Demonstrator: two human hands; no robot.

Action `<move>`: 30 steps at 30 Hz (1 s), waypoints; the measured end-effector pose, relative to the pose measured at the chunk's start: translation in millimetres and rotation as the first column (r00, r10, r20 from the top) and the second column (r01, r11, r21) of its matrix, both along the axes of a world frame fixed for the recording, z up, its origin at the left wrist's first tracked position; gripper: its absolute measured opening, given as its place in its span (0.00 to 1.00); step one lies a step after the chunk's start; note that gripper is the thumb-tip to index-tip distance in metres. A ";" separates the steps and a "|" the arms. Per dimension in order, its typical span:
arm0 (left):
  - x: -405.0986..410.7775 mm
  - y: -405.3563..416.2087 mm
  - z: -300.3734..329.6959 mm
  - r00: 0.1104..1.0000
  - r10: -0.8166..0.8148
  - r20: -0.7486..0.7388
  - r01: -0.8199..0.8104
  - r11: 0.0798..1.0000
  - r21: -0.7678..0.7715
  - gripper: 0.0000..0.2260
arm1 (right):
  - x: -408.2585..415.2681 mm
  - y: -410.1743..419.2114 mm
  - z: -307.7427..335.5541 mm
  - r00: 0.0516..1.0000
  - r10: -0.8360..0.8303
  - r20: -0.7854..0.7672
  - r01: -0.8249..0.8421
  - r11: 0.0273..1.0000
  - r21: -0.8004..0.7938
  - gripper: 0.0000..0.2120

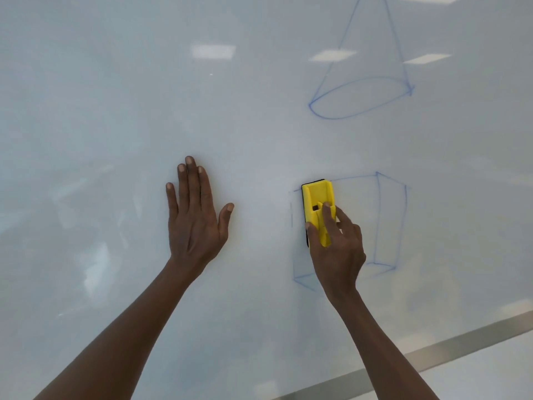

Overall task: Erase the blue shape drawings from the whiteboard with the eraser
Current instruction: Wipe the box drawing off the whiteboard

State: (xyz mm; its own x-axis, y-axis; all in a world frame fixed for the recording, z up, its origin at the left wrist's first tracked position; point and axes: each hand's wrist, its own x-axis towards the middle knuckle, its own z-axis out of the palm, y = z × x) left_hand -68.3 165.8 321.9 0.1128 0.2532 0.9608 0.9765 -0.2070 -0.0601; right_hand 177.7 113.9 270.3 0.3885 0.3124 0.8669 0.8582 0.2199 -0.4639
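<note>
Right hand (pixel 336 249) grips the yellow eraser (pixel 317 212), thumb on its left edge, index finger on top, other fingers curled round the far side. Eraser stands upright, its dark pad flat on the whiteboard (pixel 115 111), over the upper-left part of the blue box drawing (pixel 377 220). Left hand (pixel 196 215) lies flat on the board, fingers straight and slightly spread, holding nothing, well left of the eraser; looks like bracing.

Box is partly wiped: its left vertical edge is down to faint dashes, and the top-left line is broken beside the eraser. Right face, top edge, bottom edge and lower-left corner show clearly. Part of the box is hidden behind the right hand.

Farther up, the blue cone drawing (pixel 360 96) is whole and untouched, tip cut off by the frame. Left half of the board shows no blue marks, only ceiling-light reflections. Metal frame strip (pixel 432 353) runs along the board's lower right.

Judged progress: early to middle; most of the box and all of the cone remain.
</note>
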 end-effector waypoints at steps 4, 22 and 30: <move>-0.5 5.4 -3.2 0.999 0.044 -0.018 -0.044 0.999 0.021 0.37 | 9.6 11.9 12.9 0.999 0.042 -0.014 -0.041 0.996 0.084 0.20; -2.9 8.8 -7.8 0.998 0.043 -0.039 -0.041 0.998 0.054 0.39 | 24.7 18.1 6.3 0.992 0.093 0.091 -0.105 0.983 0.148 0.19; -3.3 7.8 -8.4 0.998 0.049 -0.045 -0.047 0.997 0.057 0.39 | -5.6 17.2 -16.3 0.945 0.158 0.288 -0.202 0.971 0.130 0.18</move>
State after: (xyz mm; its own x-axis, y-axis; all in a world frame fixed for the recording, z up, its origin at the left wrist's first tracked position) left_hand -71.6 173.6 313.4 0.1465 0.2054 0.9677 0.9811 -0.1549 -0.1156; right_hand 172.0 131.2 254.0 0.0797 0.2075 0.9750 0.8861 0.4333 -0.1646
